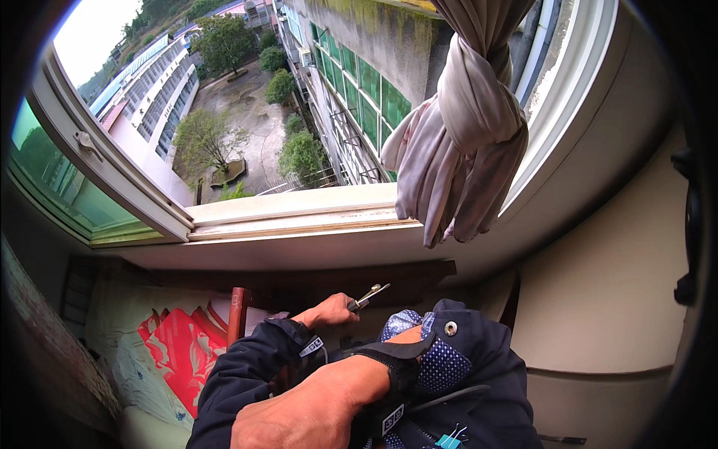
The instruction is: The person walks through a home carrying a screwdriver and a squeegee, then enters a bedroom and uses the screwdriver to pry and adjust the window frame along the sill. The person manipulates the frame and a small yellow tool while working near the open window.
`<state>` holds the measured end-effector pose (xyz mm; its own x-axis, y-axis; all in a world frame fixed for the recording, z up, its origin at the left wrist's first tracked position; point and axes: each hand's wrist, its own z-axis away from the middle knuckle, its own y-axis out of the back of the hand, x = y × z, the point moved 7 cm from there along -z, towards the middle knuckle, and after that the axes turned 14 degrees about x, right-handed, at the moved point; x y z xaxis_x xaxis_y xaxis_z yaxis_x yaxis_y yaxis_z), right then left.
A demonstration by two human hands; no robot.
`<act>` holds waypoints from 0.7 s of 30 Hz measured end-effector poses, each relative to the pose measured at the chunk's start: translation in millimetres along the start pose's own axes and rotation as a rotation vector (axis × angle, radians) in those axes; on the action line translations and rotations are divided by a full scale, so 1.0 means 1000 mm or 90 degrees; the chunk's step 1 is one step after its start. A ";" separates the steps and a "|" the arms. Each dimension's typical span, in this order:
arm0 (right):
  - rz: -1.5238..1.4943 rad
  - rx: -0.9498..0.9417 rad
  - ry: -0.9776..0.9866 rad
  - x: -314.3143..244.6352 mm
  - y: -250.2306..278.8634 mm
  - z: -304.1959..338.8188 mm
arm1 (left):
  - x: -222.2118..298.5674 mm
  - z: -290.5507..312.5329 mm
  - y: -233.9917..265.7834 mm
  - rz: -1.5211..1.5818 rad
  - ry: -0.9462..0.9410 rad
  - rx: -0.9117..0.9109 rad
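My left hand (329, 310) is closed round a small hand tool (366, 297) with a dark grip and a thin, shiny metal end. I cannot make out its exact kind. The tool points up and to the right, below the window sill. My right hand (310, 404) is large and close at the bottom, its back turned up and its fingers hidden. A black strap (404, 367) goes round the right wrist, beside a dotted blue cuff (446, 367). Nothing that the right hand might hold or touch shows.
An open window (299, 213) lies ahead, above a yard. A knotted grey-pink curtain (479, 112) hangs at its right. To the left are red cloth (183, 355) and a reddish-brown wooden post (238, 314). Beige panels (598, 284) stand at right. A teal binder clip (449, 440) shows at the bottom.
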<state>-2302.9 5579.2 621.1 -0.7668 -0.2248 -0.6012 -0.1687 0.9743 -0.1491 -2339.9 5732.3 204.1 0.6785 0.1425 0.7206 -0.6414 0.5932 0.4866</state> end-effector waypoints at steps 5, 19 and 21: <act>0.012 0.029 -0.027 -0.006 0.021 -0.001 | -0.022 0.013 0.002 0.010 -0.027 -0.026; 0.297 0.141 -0.058 0.013 0.053 0.017 | -0.053 0.073 0.031 0.000 0.029 -0.047; 0.296 0.150 -0.052 0.011 0.053 0.020 | -0.051 0.079 0.037 -0.034 0.015 -0.025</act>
<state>-2308.1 5628.5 590.4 -0.6754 0.2218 -0.7033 0.3292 0.9441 -0.0184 -2426.3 5684.2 224.4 0.7204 0.1282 0.6816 -0.5895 0.6309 0.5044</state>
